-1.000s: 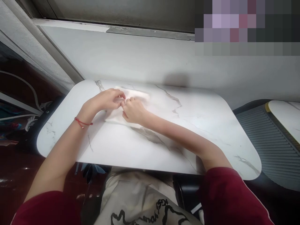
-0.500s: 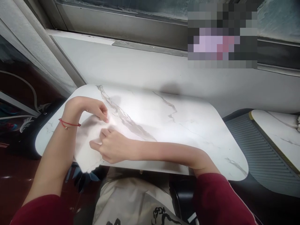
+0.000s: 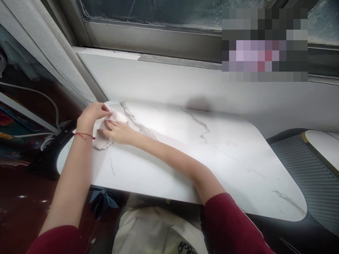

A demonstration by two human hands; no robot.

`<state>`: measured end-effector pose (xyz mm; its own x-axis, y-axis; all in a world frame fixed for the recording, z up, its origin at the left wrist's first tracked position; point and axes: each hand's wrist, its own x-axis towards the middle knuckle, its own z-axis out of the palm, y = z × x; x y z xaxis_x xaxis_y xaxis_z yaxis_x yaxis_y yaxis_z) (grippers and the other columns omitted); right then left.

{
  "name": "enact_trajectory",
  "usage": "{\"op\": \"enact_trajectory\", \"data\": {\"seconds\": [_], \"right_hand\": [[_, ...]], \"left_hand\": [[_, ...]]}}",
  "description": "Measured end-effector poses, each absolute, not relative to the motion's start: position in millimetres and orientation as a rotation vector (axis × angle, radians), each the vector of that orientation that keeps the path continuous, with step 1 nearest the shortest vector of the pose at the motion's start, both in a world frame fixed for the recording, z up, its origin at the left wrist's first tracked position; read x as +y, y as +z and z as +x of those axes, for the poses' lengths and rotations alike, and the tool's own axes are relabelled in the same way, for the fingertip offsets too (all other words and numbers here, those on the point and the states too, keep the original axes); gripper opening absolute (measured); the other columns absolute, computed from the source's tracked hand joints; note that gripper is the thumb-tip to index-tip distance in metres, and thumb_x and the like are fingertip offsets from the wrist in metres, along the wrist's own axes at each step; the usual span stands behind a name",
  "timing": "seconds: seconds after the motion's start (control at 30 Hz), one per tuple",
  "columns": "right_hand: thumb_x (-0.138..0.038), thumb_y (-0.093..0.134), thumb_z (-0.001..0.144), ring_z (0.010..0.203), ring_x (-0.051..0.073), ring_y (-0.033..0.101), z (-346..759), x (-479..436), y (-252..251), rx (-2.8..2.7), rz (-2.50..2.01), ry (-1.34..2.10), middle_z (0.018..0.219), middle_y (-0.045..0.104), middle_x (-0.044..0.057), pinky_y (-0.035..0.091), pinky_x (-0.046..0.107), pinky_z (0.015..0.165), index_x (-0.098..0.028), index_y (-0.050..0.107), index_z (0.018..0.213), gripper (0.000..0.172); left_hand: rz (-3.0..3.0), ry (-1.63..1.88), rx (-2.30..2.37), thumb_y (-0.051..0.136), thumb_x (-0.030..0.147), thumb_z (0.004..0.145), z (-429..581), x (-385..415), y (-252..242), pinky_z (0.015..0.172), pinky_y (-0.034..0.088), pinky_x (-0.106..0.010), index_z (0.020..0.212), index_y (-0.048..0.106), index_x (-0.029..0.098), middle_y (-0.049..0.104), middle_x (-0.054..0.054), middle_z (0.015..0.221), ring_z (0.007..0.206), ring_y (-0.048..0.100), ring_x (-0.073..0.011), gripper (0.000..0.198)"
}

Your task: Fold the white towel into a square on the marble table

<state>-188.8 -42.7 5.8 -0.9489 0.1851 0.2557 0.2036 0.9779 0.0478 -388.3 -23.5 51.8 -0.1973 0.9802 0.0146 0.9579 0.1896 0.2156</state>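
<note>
While the bare right hand (image 3: 119,132) lies, fingers slightly spread, on a thin, wavy-edged white cloth (image 3: 102,143) at the left end of the white marble-patterned tabletop (image 3: 238,158), the bare left hand (image 3: 95,113) bunches its fingertips at the far edge, grip unclear.

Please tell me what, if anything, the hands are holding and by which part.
The left hand seems to pinch a white cloth near its far edge; the right hand lies on it, its grip unclear.
</note>
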Motion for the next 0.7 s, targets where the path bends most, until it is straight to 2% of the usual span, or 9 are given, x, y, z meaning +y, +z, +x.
{"op": "enact_trajectory", "data": {"seconds": [0.1,0.17,0.33,0.53,0.6,0.7], "right_hand": [[-0.003,0.030,0.103,0.139,0.023,0.050,-192.9,-25.5,0.5,-2.837,-0.313,-0.112,0.154,0.049,0.020,0.046,0.039,0.109,-0.019,0.050,0.145,0.049],[-0.003,0.031,0.103,0.137,0.023,0.052,-188.4,-14.6,-2.4,-2.828,-0.346,-0.116,0.151,0.052,0.019,0.045,0.041,0.110,-0.019,0.052,0.143,0.048],[-0.001,0.037,0.099,0.140,0.023,0.051,-154.3,14.2,-1.4,-2.817,-0.487,-0.084,0.151,0.053,0.018,0.040,0.043,0.116,-0.019,0.055,0.140,0.049],[0.005,0.042,0.092,0.143,0.021,0.050,-85.2,42.0,3.4,-2.820,-0.643,-0.017,0.153,0.054,0.013,0.038,0.039,0.118,-0.020,0.058,0.142,0.058],[0.007,0.041,0.090,0.144,0.021,0.049,-64.9,46.8,2.1,-2.801,-0.646,-0.022,0.154,0.053,0.013,0.038,0.040,0.118,-0.020,0.059,0.142,0.061],[0.008,0.039,0.090,0.143,0.022,0.049,-42.4,46.8,-2.4,-2.790,-0.616,-0.049,0.154,0.054,0.015,0.039,0.041,0.117,-0.019,0.060,0.143,0.063]], "left_hand": [[1.808,0.253,2.452,0.057,0.041,0.074,-378.7,-22.3,51.2,0.085,0.052,-0.037,0.094,0.065,0.021,0.075,-0.010,0.104,0.098,0.069,-0.0296,0.029],[1.860,0.282,2.382,0.054,0.040,0.077,-374.9,-20.2,48.4,0.091,0.052,-0.034,0.105,0.066,0.021,0.074,-0.009,0.116,0.106,0.068,-0.0281,0.036],[2.051,0.387,2.160,0.047,0.043,0.087,-355.5,-8.3,29.7,0.111,0.044,-0.037,0.137,0.059,0.020,0.062,-0.009,0.146,0.132,0.058,-0.0282,0.056],[2.283,0.321,1.989,0.029,0.045,0.101,-296.2,0.5,15.4,0.124,0.024,-0.050,0.155,0.043,0.018,0.038,-0.012,0.165,0.155,0.032,-0.0271,0.062],[2.309,0.296,1.938,0.025,0.046,0.102,-280.6,0.0,13.6,0.125,0.021,-0.051,0.159,0.037,0.016,0.031,-0.013,0.169,0.158,0.025,-0.0269,0.065],[2.357,0.300,1.889,0.023,0.046,0.103,-263.6,-3.1,11.3,0.126,0.020,-0.052,0.161,0.033,0.016,0.028,-0.013,0.170,0.158,0.022,-0.0266,0.066]]}}
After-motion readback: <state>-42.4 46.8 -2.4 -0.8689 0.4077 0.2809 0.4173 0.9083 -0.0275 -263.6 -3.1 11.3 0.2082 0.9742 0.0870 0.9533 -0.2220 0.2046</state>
